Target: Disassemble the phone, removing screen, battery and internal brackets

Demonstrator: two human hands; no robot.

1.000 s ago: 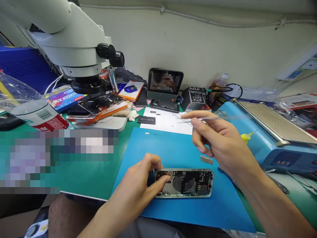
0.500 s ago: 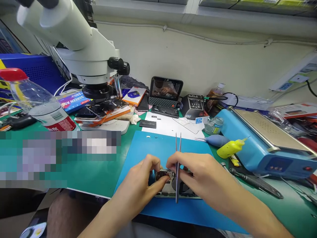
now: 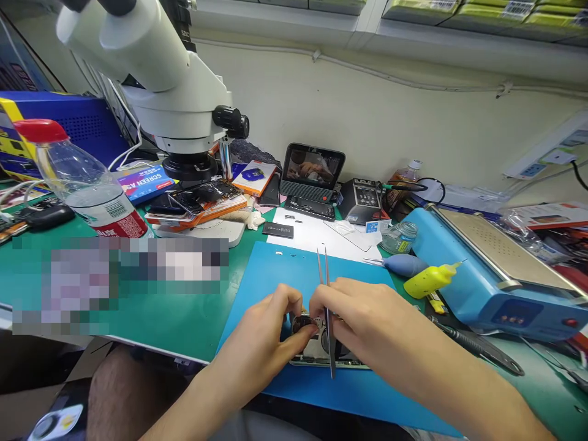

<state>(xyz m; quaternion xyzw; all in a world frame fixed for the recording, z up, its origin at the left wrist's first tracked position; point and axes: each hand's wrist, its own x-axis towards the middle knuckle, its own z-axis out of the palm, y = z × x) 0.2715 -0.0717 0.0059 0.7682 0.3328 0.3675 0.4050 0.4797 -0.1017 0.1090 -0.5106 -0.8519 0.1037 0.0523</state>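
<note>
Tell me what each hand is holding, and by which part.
The left hand grips the opened phone by its left end; the right hand holds the tweezers around their middle.

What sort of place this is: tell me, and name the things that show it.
Most likely a phone repair workshop: an opened phone lies on a blue mat, the right hand holds tweezers, and a microscope stands off to the left.

A phone-repair workshop, by its microscope (image 3: 184,116), opened phone (image 3: 315,350), metal tweezers (image 3: 330,343) and blue work mat (image 3: 261,278).
</note>
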